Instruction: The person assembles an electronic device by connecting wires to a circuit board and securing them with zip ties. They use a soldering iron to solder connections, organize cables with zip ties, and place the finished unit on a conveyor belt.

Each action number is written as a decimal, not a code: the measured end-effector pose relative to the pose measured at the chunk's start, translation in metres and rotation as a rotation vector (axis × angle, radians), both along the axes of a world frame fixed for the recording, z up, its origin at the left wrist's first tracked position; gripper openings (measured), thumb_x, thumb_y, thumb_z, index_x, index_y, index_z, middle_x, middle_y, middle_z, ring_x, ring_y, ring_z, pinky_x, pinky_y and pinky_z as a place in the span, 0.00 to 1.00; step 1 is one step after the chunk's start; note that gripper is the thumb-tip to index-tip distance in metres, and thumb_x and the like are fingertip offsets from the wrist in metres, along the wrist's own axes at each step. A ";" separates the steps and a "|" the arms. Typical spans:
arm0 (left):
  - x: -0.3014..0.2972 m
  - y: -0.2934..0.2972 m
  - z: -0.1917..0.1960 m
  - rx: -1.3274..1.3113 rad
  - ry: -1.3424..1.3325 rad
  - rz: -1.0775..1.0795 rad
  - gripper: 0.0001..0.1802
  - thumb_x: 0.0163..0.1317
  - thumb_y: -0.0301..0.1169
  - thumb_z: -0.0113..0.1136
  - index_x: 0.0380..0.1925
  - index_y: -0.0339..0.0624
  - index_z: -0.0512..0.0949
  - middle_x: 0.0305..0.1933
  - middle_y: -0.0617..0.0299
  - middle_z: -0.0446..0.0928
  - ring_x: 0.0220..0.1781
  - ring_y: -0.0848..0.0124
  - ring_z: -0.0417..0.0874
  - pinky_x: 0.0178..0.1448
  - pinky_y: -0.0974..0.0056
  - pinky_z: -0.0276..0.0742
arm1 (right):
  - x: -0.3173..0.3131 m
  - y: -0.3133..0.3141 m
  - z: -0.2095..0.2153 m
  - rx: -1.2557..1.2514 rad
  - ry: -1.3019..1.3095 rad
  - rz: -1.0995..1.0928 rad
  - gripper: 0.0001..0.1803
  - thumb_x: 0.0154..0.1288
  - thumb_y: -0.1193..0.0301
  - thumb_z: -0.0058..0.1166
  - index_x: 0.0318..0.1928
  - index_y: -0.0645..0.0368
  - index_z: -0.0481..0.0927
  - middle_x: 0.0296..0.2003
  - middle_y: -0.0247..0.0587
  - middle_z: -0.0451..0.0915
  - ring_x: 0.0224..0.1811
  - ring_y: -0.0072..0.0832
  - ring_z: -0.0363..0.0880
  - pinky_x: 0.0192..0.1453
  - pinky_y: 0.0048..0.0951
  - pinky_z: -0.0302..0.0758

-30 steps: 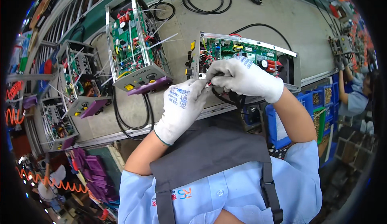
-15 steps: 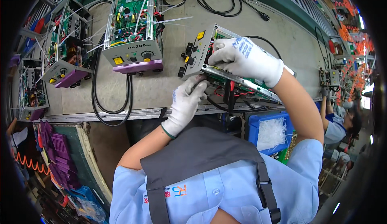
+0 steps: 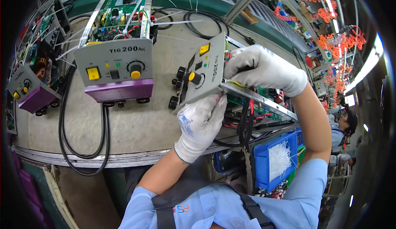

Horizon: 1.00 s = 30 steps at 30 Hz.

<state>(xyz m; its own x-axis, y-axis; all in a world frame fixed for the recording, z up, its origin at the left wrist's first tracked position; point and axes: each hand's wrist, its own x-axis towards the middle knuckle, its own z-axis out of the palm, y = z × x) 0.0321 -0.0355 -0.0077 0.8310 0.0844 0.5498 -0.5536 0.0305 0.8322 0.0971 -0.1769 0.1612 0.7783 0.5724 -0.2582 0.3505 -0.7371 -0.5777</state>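
Observation:
A welding machine chassis with its cover off stands tilted before me, its grey front panel (image 3: 206, 69) facing left with a yellow knob and switch. My right hand (image 3: 264, 70), in a white glove, is closed inside the chassis behind the panel, pinching a yellow-green wire (image 3: 236, 83) at the metal side rail (image 3: 264, 101). My left hand (image 3: 200, 126), also gloved, is closed with its fingers pressed together at the panel's lower corner. What its fingertips grip is hidden. Black and red cables (image 3: 246, 119) hang out of the chassis below the rail.
A second open machine (image 3: 113, 62) with a purple base stands to the left, another (image 3: 35, 82) farther left. Black power cords (image 3: 105, 134) loop over the bench edge. A blue bin (image 3: 258, 169) of white ties sits below the bench at right. Another person (image 3: 340, 126) is at far right.
The view has moved closer and turned, so the machines look larger. Both hands stay at the same chassis; the yellow-green wire shows more plainly at my right fingertips.

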 end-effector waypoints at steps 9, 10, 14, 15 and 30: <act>0.006 -0.020 -0.013 -0.144 -0.196 0.193 0.07 0.58 0.24 0.66 0.37 0.35 0.82 0.29 0.53 0.83 0.27 0.64 0.84 0.33 0.65 0.79 | -0.074 0.017 -0.021 0.149 -0.239 -0.384 0.26 0.57 0.76 0.59 0.58 0.61 0.75 0.32 0.25 0.74 0.33 0.08 0.67 0.34 0.15 0.65; 0.007 -0.022 -0.015 -0.146 -0.233 0.221 0.08 0.56 0.24 0.67 0.37 0.37 0.82 0.31 0.52 0.83 0.29 0.60 0.86 0.34 0.63 0.80 | -0.075 0.021 -0.022 0.098 -0.302 -0.397 0.26 0.56 0.76 0.59 0.58 0.61 0.75 0.32 0.25 0.74 0.33 0.08 0.67 0.34 0.15 0.65; 0.013 -0.023 -0.016 -0.149 -0.414 0.311 0.09 0.55 0.23 0.67 0.38 0.39 0.81 0.31 0.53 0.83 0.29 0.59 0.85 0.33 0.62 0.80 | -0.070 0.031 -0.032 0.032 -0.393 -0.449 0.25 0.54 0.77 0.59 0.55 0.62 0.75 0.30 0.26 0.73 0.31 0.11 0.67 0.34 0.16 0.66; 0.012 -0.022 -0.015 -0.135 -0.398 0.297 0.09 0.56 0.23 0.66 0.38 0.40 0.82 0.31 0.53 0.83 0.29 0.58 0.85 0.34 0.62 0.80 | -0.069 0.031 -0.035 0.034 -0.438 -0.441 0.24 0.54 0.77 0.59 0.55 0.63 0.75 0.30 0.26 0.73 0.31 0.11 0.67 0.34 0.17 0.66; -0.017 -0.006 -0.014 -0.573 0.458 -0.640 0.18 0.69 0.34 0.57 0.53 0.33 0.73 0.38 0.62 0.81 0.33 0.77 0.83 0.35 0.74 0.75 | -0.073 0.034 -0.062 0.134 -0.767 -0.414 0.26 0.48 0.78 0.64 0.51 0.60 0.76 0.41 0.42 0.82 0.43 0.37 0.81 0.51 0.35 0.75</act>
<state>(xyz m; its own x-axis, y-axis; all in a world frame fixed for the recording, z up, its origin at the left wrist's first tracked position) 0.0151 -0.0417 -0.0218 0.9360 -0.3036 0.1783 0.0822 0.6808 0.7279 0.0237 -0.1428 0.0988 0.8614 0.1936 0.4695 0.3966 -0.8338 -0.3839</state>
